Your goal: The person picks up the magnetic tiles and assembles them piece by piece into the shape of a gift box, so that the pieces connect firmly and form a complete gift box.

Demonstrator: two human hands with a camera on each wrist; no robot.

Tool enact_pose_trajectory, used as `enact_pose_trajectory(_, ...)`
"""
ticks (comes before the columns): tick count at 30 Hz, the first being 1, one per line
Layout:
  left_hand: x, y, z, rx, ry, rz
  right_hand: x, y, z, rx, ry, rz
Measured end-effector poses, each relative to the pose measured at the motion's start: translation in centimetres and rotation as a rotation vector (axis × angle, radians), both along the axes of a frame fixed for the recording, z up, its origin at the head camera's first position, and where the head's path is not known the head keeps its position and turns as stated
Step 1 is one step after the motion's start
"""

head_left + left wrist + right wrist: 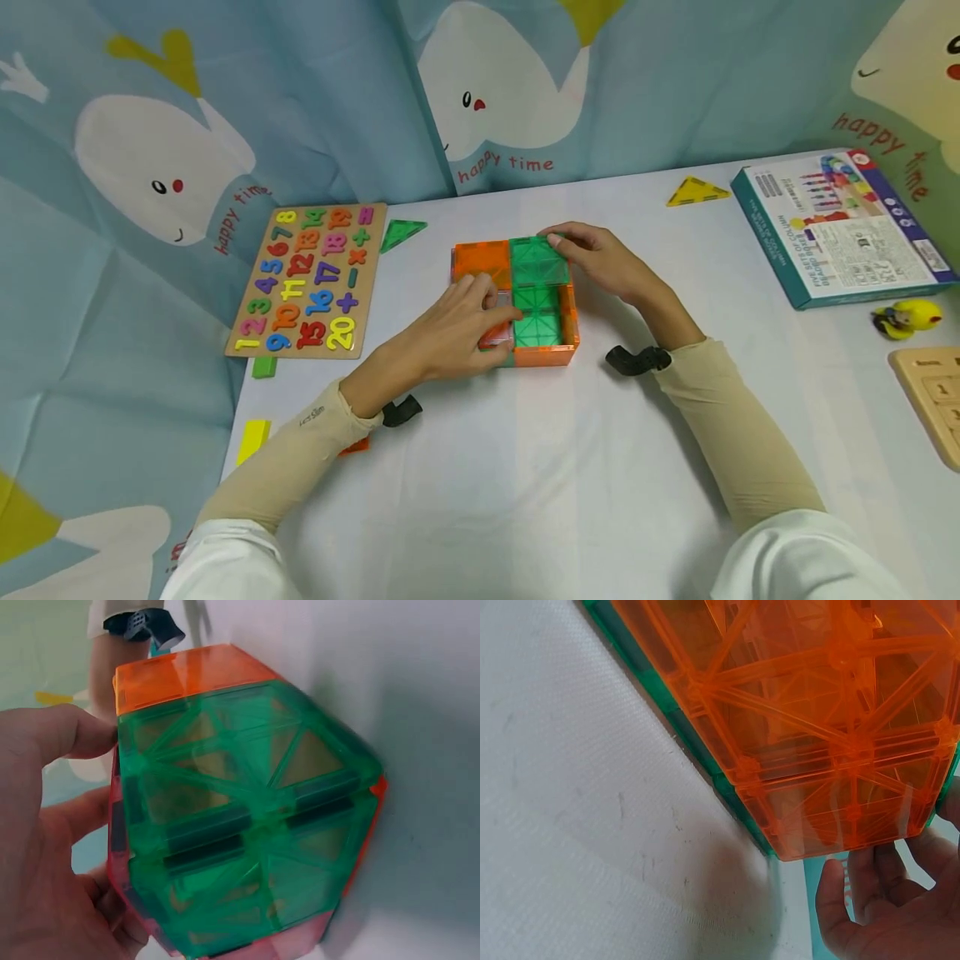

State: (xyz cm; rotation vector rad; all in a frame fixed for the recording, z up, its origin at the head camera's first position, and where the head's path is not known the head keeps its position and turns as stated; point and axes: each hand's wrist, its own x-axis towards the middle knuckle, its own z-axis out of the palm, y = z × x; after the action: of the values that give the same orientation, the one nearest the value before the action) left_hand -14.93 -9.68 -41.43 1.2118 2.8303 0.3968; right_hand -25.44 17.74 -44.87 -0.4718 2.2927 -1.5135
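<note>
A low box of translucent magnetic tiles [546,357] stands on the table, its orange and green walls showing in both wrist views. An orange tile [480,257] and a green tile [538,260] cover its back half. Through the uncovered front right part, green tiles [537,328] show inside. Reaching over the front left part, my left hand [465,325] holds a reddish tile [497,335] at the top, partly hidden by the fingers. At the back right corner my right hand [600,260] grips the green top tile, thumb above and fingers behind its edge.
A wooden number board [303,283] lies at the left. Loose triangle tiles, green [402,233] and yellow [696,192], lie toward the back. A boxed toy set [847,225], a small yellow figure [906,318] and a wooden board [930,400] are at the right. Yellow block [253,439], front left.
</note>
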Motion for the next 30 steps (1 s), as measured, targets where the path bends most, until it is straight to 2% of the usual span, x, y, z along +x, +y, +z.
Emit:
enact_pose_trajectory(7,0.0,0.1,0.0,0.031,-0.035,0.004,0.0,-0.2,-0.1,0.008,-0.004,0.002)
enact_pose_trajectory(16,0.0,0.3,-0.7,0.042,0.001,-0.002,0.2,-0.3,-0.1,0.001,-0.013,0.009)
enact_pose_trajectory(25,-0.6,-1.2,-2.3,0.098,-0.041,-0.004,-0.1,-0.2,0.1,0.012,0.001,0.006)
enact_pose_trajectory(30,-0.6,-1.4,-3.2,0.075,-0.006,-0.010,0.0,-0.2,0.0,0.015,0.002,-0.002)
